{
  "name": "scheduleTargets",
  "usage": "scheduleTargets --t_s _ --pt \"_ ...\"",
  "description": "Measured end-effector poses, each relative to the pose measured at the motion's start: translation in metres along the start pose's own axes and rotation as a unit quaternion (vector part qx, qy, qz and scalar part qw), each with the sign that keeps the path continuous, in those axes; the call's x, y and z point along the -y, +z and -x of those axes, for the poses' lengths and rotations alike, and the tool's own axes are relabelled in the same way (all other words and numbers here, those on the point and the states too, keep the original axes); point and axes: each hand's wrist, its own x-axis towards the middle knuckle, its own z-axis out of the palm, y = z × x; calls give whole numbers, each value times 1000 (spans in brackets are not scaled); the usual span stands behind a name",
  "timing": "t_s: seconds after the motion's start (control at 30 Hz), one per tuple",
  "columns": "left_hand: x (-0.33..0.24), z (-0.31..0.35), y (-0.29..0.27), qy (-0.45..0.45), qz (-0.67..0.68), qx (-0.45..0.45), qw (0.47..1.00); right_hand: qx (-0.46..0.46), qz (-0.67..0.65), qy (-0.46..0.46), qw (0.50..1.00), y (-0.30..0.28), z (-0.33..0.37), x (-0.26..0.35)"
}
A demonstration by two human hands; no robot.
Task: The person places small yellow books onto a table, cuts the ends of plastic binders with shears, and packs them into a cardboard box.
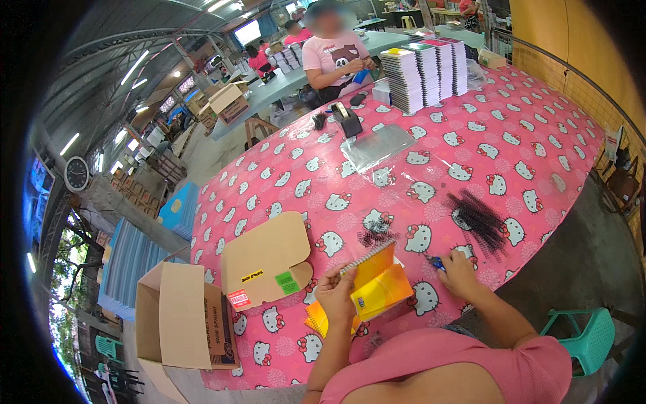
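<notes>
The pink table (pixel 538 168) is laid out ahead; a carton (pixel 185 313) is seen at nine o'clock from the yellow notebook (pixel 385 296), black coils (pixel 479 225) at two. The notebook is clamped in the left hand (pixel 336 293); at three, blue pliers (pixel 438 262) are gripped by the right hand (pixel 459 273). Through a slip, pages could be nicked.

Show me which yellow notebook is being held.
The notebook gripped by the left hand. The other visible yellow one lies on the pink tablecloth, lower and further left in the picture, with no fingers around it.
</notes>
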Motion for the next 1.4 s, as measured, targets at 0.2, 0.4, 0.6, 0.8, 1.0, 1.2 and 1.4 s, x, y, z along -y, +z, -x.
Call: scheduleTargets --t_s 0.2,0.4,0.6,0.8,1.0,1.2,1.4 --pt "-21 0 4 156 -63 -7 986 -117 -200 -10 973 -46 -16 25" --pt "-34 -3 24 272 -191 6 943 -79 -369 -169 911 -106 -32 106" --pt "-44 9 36 322 -163 24 932 -122 -313 -248 909 -111 -34 132" --pt "-37 11 29 337 -163 9 927 -117 -281 -253 918 -114 -28 136" --pt "-40 6 29 414 -227 27 881 304 -627 -19 717 -106 -49 113" --pt "-39 4 22 481 -259 -19 837 272 -570 -127 765 -84 -41 114" --pt "-10 36 31 498 -308 123 801 73 -690 42 719 -59 -64 120"
